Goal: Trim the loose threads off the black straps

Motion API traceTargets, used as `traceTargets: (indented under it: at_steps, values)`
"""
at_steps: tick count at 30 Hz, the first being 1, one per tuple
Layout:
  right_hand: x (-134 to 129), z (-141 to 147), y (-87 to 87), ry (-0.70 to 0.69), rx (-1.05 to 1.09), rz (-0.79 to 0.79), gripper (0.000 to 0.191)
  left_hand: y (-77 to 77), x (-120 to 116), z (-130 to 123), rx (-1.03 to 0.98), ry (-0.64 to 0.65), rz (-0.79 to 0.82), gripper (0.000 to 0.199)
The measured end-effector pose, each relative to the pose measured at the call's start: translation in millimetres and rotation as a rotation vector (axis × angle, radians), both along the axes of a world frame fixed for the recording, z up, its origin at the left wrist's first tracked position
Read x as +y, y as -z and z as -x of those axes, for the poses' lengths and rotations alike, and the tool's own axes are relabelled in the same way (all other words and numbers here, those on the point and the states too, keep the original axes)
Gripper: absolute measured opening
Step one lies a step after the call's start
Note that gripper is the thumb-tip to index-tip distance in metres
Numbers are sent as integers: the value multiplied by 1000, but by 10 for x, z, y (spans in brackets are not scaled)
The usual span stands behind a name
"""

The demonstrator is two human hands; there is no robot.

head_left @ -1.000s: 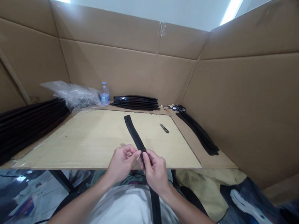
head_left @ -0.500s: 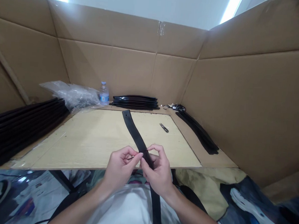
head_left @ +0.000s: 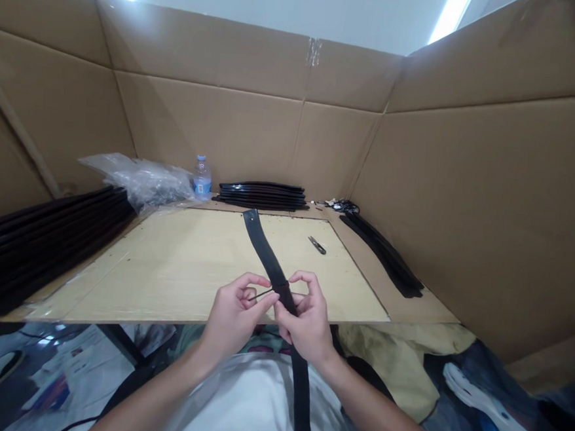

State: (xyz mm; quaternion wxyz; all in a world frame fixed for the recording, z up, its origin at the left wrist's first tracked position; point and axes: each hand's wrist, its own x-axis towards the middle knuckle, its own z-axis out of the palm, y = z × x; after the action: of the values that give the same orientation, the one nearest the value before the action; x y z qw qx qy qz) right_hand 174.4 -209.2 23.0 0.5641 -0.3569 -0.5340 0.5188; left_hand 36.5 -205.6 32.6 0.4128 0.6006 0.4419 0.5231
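A long black strap (head_left: 265,247) runs from mid-table down over the table's front edge to my lap. Its far end has a small shiny spot, perhaps an eyelet. My right hand (head_left: 308,319) is closed around the strap, its index finger curled at the edge. A dark band (head_left: 280,285) crosses the strap there. From beside it a thin black cord (head_left: 262,294) stretches left into the curled fingers of my left hand (head_left: 234,310), whose thumb tip touches the strap's left edge. My fingers partly hide the strap between the hands.
Small thread snips (head_left: 317,245) lie on the pale board (head_left: 176,260), right of the strap. Black strips are stacked at left (head_left: 44,244), back (head_left: 263,195) and right (head_left: 383,255). A water bottle (head_left: 202,178) and clear plastic bag (head_left: 147,179) stand back left. Cardboard walls (head_left: 206,118) enclose the table.
The strap's far end has shifted slightly right. My left index finger has lifted a little from the thumb, and the thin cord shows more plainly. My right hand keeps its grip.
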Motion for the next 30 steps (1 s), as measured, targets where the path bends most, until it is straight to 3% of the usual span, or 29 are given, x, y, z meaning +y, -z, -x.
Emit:
traceTargets:
  at_steps: [11,16,19,23,30]
  values:
    - [7,-1,-19,-24,-1,-1,33,26,-44,0,152,-52,-103,21]
    - [-38,-26,-55,-40,36,-39,35,-45,-79,1,112,-5,-26,22]
    - [-57,-75,-81,-135,78,-85,29,-85,-79,13,31,44,30,22]
    - [-76,-111,-123,-237,152,-67,16,-146,-113,18,-37,30,20,19]
    - [-113,-90,-180,-245,168,-67,20,-302,-212,39,-41,104,8,17]
